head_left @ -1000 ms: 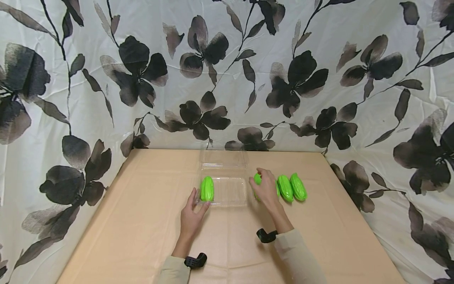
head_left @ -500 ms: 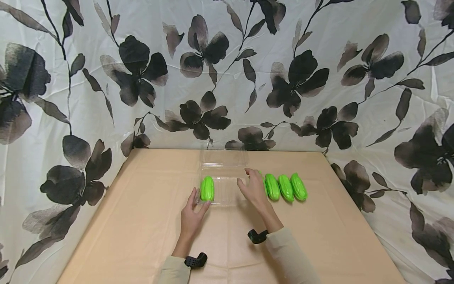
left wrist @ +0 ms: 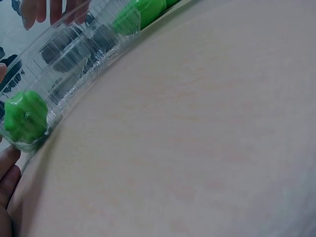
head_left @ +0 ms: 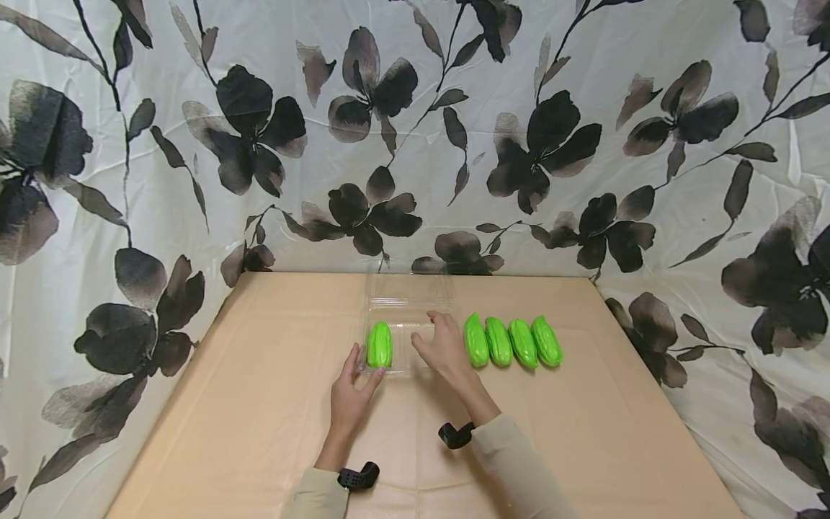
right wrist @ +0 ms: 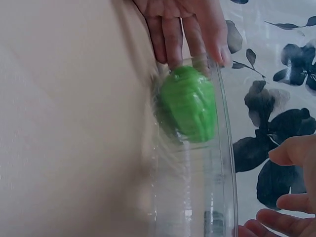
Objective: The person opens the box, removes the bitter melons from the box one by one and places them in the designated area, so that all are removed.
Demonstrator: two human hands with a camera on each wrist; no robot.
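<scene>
A clear plastic clamshell container point(head_left: 415, 366) lies with its lid raised at the back of the table. In its left end lies a bright green ridged cucumber point(head_left: 379, 345), end-on in the left wrist view. My left hand point(head_left: 349, 396) holds the container's near left corner, thumb at the front and fingers along the left side. Above the container's right part is my right hand point(head_left: 447, 353), with fingers and thumb apart and nothing between them in the right wrist view. To its right, several more green cucumbers point(head_left: 498, 342) lie in a row.
The tan-covered table point(head_left: 259, 418) ends at a back edge just behind the lid. A white curtain with dark flowers point(head_left: 454, 180) hangs behind and along the sides. Each wrist wears a black camera band point(head_left: 358, 476).
My right hand has left the leftmost cucumber of the row and moved left over the container, carrying nothing. That cucumber is now fully visible. The left hand has stayed in place.
</scene>
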